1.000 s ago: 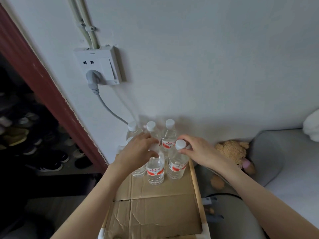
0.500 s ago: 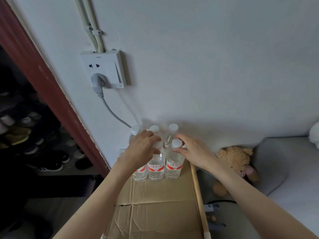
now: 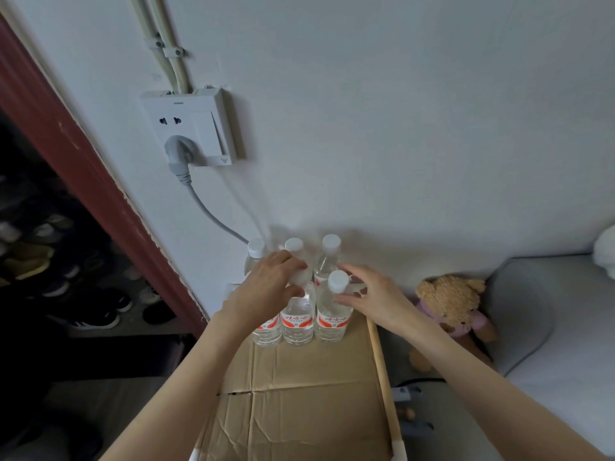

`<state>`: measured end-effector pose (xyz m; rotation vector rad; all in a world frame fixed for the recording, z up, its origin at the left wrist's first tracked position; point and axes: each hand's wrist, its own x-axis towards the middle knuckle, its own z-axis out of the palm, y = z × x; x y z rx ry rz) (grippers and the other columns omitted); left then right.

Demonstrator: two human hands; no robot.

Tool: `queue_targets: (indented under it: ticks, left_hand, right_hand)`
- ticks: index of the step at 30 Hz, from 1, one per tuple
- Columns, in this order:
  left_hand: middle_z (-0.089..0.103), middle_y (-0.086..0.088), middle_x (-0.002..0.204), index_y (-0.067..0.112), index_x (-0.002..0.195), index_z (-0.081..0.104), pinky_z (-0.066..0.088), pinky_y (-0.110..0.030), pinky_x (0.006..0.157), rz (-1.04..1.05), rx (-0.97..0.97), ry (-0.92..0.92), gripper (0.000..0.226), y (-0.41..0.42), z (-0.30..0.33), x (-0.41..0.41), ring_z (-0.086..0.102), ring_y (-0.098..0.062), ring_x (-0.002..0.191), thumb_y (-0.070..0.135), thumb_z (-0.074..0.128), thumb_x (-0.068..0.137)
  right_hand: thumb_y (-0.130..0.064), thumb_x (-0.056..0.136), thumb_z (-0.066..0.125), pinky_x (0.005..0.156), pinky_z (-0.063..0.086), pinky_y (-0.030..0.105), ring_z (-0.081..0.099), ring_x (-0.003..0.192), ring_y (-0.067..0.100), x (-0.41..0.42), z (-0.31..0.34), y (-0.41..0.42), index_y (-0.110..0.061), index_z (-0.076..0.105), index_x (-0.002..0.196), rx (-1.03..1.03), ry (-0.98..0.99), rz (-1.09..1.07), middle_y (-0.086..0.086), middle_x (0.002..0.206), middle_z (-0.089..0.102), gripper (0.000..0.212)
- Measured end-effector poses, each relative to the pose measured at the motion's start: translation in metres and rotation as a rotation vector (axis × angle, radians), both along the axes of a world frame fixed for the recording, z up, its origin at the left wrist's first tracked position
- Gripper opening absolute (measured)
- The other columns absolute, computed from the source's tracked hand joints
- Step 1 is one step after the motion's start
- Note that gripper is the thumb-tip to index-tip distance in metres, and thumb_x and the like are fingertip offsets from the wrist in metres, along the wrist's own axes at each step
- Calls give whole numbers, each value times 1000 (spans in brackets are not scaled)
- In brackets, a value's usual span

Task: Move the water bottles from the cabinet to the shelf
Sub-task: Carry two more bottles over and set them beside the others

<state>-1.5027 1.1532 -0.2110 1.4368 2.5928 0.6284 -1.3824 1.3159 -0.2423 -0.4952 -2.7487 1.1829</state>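
Several clear water bottles with white caps and red-and-white labels stand in two rows on a cardboard-covered shelf top (image 3: 309, 387), against the white wall. My left hand (image 3: 266, 291) is closed round the neck of the front middle bottle (image 3: 297, 322), whose cap shows between my fingers. My right hand (image 3: 376, 296) curves round the neck of the front right bottle (image 3: 333, 319), thumb on its shoulder and forefinger behind the cap. The front left bottle (image 3: 268, 332) is mostly hidden by my left wrist. Three back-row bottles (image 3: 329, 257) stand behind them.
A wall socket (image 3: 194, 128) with a grey plug and cable hangs above left of the bottles. A wooden edge strip (image 3: 382, 371) borders the cardboard on the right. A teddy bear (image 3: 449, 307) lies beside a grey cushion (image 3: 539, 311). Shoes (image 3: 83, 314) fill the dark space at left.
Both hands slid the two front bottles back against the row at the wall. My right fingers have come off the cap and now sit lower, round the neck.
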Motion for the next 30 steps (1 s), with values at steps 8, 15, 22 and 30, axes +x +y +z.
queue_targets:
  ticks: [8,15,22,30]
  left_hand:
    - [52,-9,118,11,122,54,31,-24,86,77,50,-44,41,0,-1,4,44,-23,110,14,63,82]
    - [52,-12,118,8,122,53,27,-20,82,98,111,-39,41,-2,-3,9,46,-26,108,12,62,83]
    - [64,-17,87,0,101,63,51,-40,68,-1,86,172,41,-9,-15,8,61,-37,74,4,78,63]
    - [55,-16,128,6,128,46,36,-57,100,-34,-15,329,64,-22,-31,10,50,-36,120,28,73,74]
  right_hand:
    - [-22,78,70,97,37,27,48,120,14,-4,-15,-9,-21,44,129,-64,-16,-13,0,129,55,57]
    - [-23,77,71,98,39,28,50,117,16,-5,-18,-7,-21,47,127,-80,5,-34,1,126,57,56]
    - [-29,73,74,87,41,21,49,103,8,1,-28,-11,-19,46,116,-48,45,-160,1,120,49,53]
    - [-39,78,67,99,38,29,44,120,13,16,-29,-18,-23,41,131,-42,8,-147,-1,133,46,61]
